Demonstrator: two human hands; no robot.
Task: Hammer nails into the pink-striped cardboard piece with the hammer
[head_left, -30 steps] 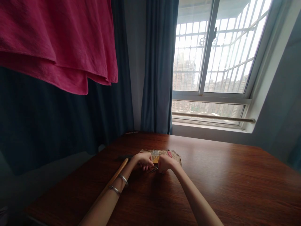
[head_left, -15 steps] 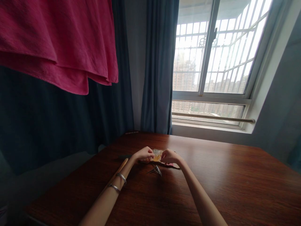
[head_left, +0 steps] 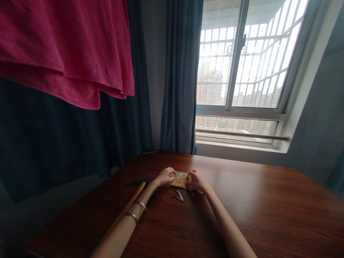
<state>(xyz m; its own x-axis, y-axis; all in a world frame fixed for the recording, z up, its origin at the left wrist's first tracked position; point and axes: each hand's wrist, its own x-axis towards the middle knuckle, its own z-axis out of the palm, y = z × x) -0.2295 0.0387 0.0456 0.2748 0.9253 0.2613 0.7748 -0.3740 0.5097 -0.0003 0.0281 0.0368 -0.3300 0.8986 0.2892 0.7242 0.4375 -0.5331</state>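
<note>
Between my two hands is a flat, speckled tan-and-yellow piece (head_left: pixel 179 180), with a clear, shiny patch on its upper left; I cannot make out exactly what it is. The fingers of my left hand (head_left: pixel 166 177) are curled over its left end. At the right end, my right hand (head_left: pixel 197 180) grips it with bent fingers. Just in front lies a small loose heap of thin metal nails (head_left: pixel 178 195). Beside my left forearm, partly hidden by it, rests a long wooden handle (head_left: pixel 138 192) with a dark shape at its far end.
All this lies on a brown wooden table (head_left: pixel 258 211). A pink towel (head_left: pixel 67 50) hangs at upper left before dark blue curtains (head_left: pixel 178 79). Behind the table is a barred window (head_left: pixel 242 71) with a rail (head_left: pixel 249 134) across its lower part.
My hands have shifted on the speckled piece, and more of its spotted surface shows between them. The pink patch under my right hand is out of sight. The nails stay put.
</note>
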